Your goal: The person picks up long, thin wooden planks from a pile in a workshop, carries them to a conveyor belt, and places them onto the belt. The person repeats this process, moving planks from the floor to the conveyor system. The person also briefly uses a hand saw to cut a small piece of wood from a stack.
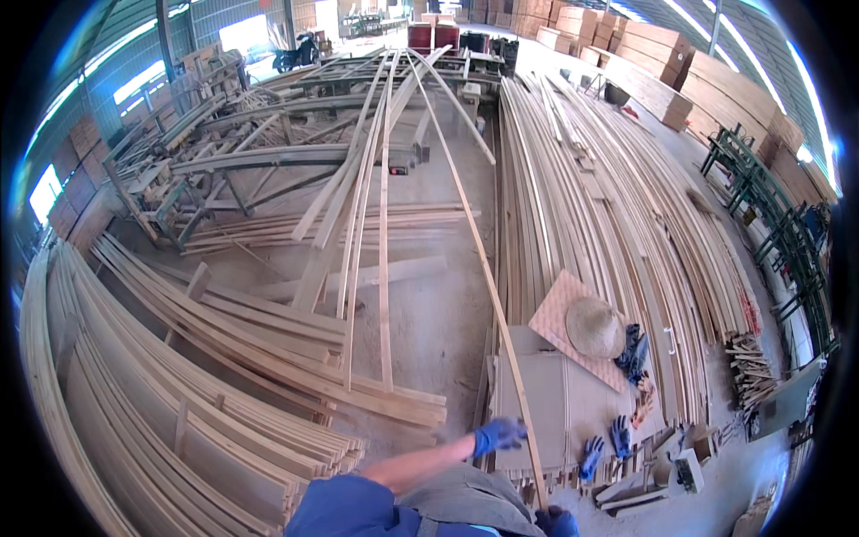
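Observation:
A long thin wooden strip [488,277] slants from the far machine frame down to my body. Its near end is at my right hand [557,521], gloved in blue and closed around the strip, partly cut off by the lower edge. My left hand [499,436], also in a blue glove, reaches in from the left just beside the strip. Its fingers are apart and hold nothing; whether the tips touch the wood is unclear. Under the strip, to the right, lies a cardboard sheet [537,385] on stacked wood.
A straw hat [596,328] rests on a patterned pad [559,309], near loose blue gloves [591,456]. Long boards [617,242] are stacked at right, more stacked boards [170,385] at left. Other strips [385,268] lean on the far metal frame [331,76]. Wood scraps [640,492] lie at lower right.

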Action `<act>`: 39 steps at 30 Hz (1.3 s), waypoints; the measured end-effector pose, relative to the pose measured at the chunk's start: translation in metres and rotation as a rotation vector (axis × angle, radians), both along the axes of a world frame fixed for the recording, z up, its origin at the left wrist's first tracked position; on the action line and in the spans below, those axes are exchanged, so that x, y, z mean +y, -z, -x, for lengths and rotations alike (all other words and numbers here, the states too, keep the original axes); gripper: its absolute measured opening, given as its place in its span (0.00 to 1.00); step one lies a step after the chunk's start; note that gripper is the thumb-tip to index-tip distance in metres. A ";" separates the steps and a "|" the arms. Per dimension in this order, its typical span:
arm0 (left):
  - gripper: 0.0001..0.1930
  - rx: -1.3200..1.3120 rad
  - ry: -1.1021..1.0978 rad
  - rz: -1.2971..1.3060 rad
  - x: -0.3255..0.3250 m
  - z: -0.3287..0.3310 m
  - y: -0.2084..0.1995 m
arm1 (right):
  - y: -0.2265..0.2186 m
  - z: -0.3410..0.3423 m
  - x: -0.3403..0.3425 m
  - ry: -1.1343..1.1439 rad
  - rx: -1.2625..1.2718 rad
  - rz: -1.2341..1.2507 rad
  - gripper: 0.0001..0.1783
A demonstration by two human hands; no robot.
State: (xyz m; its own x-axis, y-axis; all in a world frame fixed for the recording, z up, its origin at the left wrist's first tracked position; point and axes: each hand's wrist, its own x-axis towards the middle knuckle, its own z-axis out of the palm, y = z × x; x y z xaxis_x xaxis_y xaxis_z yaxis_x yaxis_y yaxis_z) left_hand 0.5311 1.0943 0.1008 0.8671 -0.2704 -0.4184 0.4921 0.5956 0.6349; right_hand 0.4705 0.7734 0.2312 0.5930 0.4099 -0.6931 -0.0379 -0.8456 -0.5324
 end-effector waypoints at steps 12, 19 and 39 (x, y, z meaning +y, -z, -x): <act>0.10 0.120 -0.420 -0.429 0.113 -0.100 -0.062 | 0.021 0.010 -0.032 -0.094 -0.034 -0.108 0.18; 0.13 0.098 -0.446 -0.460 0.166 -0.172 -0.071 | 0.061 -0.010 -0.025 0.293 0.152 -0.209 0.18; 0.16 0.081 -0.154 -0.058 0.082 -0.036 -0.053 | 0.009 -0.297 0.414 0.260 0.410 -0.710 0.17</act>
State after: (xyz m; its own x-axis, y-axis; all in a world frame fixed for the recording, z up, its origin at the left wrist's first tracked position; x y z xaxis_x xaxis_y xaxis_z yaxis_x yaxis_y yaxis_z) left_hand 0.5674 1.1762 0.1538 0.8593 -0.1103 -0.4994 0.4486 0.6316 0.6324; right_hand 0.7675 1.1875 0.2223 0.4863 0.7136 -0.5043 -0.4893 -0.2557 -0.8338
